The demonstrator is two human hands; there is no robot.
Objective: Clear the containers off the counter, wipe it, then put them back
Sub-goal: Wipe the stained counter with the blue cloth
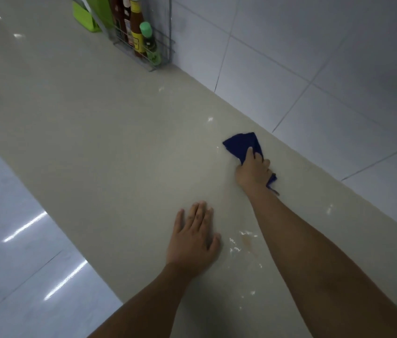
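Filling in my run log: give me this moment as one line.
phase: wiping | right hand: gripping blue cloth on counter | left hand: flat on counter | wire rack: bottles, by wall

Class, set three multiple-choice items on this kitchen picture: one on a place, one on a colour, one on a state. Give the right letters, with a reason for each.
1. Where is the wire rack of bottles?
A. against the tiled wall
B. at the counter's front edge
C. on the floor

2. What colour is the cloth?
A. green
B. dark blue
C. white

3. How is the left hand?
A. gripping a bottle
B. closed in a fist
C. flat and open on the counter

Key: 1 A, the rack stands by the wall at the counter's far end. 2 B, the cloth in the right hand is dark blue. 3 C, its fingers lie spread on the surface.
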